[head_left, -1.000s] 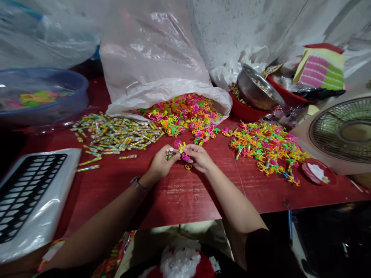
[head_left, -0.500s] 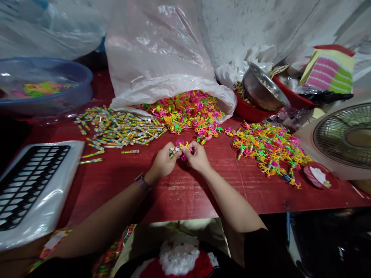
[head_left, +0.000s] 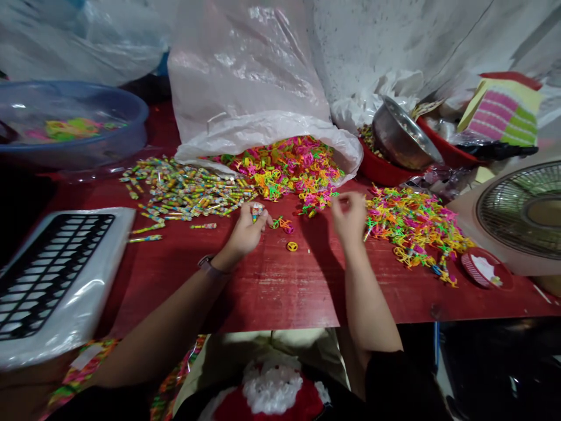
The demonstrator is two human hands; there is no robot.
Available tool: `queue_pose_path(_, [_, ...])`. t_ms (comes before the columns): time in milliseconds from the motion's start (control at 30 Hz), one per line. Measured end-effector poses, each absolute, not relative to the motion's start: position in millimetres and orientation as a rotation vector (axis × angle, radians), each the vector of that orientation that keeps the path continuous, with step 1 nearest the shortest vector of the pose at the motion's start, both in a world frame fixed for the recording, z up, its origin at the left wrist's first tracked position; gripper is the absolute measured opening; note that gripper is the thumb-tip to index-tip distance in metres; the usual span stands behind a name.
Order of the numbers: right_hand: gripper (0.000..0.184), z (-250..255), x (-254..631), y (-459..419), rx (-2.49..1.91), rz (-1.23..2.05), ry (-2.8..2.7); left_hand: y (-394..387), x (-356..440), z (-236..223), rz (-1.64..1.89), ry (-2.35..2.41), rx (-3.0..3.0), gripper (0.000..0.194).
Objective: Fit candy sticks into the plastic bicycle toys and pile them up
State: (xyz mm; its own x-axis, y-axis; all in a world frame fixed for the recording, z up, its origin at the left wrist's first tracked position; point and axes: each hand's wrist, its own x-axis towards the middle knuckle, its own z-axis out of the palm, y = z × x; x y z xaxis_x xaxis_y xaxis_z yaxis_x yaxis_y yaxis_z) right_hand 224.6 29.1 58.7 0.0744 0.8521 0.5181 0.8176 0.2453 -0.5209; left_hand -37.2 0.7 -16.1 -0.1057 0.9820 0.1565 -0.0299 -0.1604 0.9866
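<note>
"While the left forearm slants forward and inward, how does its hand stand?"

"The left hand [head_left: 245,232] is half curled, and between its thumb and fingers it grasps wrapped sticks [head_left: 256,211]. How many, I cannot tell."

"And what lies around this grip?"

"Just to its right, on the red table [head_left: 272,292], are a green piece [head_left: 276,222] and an orange-and-pink piece [head_left: 287,225], both of plastic. A yellow ring [head_left: 291,247] lies a little nearer to the body. Beyond the grip, to its left, spreads the heap of sticks [head_left: 188,190]."

"Then the right hand [head_left: 350,219]?"

"It is well apart from the left one, to its right. Its forearm points almost straight forward, and its fingers bend inward. Because the fingers are blurred, I cannot tell whether they hold something. Just beside it, on the right, lies a heap of coloured pieces [head_left: 416,225]; beyond it, on the left, similar ones [head_left: 280,166] spill from a white bag [head_left: 245,64]."
</note>
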Motion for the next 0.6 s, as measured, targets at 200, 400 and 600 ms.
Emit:
queue_pose_path(200, [0.006,-8,133,31,-1.439,0.445,-2.242,-5,-37,-12,1.341,1.075,1.274,0.039])
queue_pose_path(400, [0.025,0,160,39,-1.368,1.057,-1.726,-9,-34,-11,1.271,1.041,1.431,0.035])
queue_pose_path(600, [0.045,20,168,27,-0.898,1.5,-1.434,-19,-21,-5,1.26,0.92,1.399,0.036])
